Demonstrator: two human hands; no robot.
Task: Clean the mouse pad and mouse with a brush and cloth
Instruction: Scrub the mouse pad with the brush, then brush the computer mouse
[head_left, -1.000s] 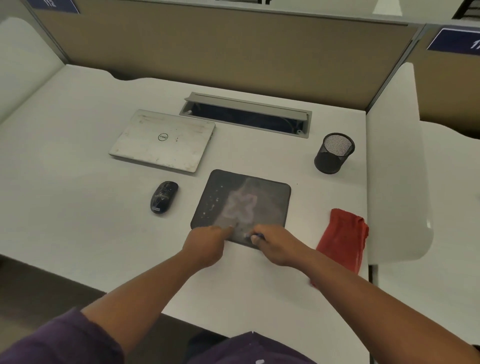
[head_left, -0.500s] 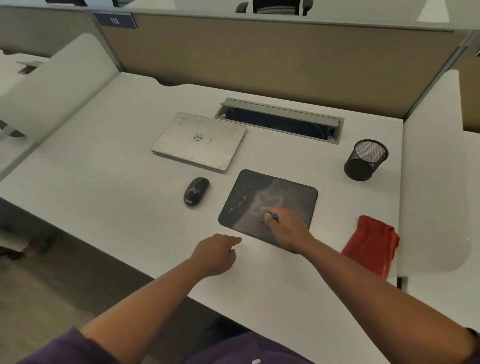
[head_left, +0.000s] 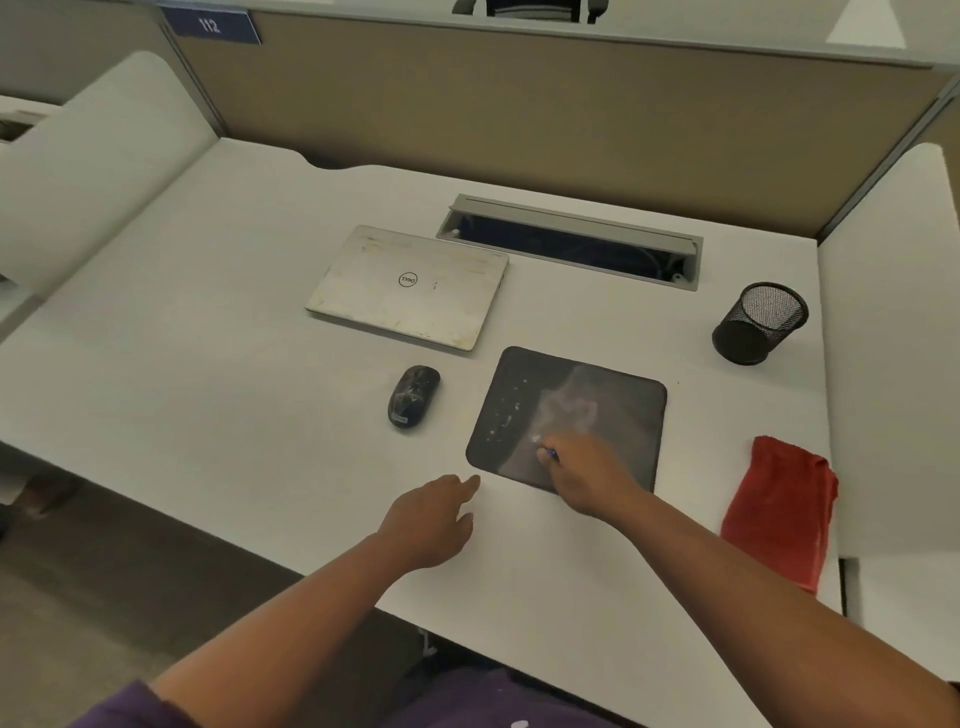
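dark, dusty mouse pad (head_left: 597, 410) lies near the table (head_left: 208, 395) front edge; my right hand (head_left: 587, 475) pinches a small brush (head_left: 549, 453) on it. left hand (head_left: 431, 514), fingers relaxed, rests beside its corner. mouse (head_left: 413, 396) sits left, red cloth (head_left: 779, 512) right.

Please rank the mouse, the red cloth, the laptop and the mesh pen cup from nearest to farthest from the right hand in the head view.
From the right hand, which rests on the mouse pad:
1. Mouse, to its left.
2. Red cloth, to its right; too close to the mouse to rank firmly.
3. Mesh pen cup, far right.
4. Laptop, far left.
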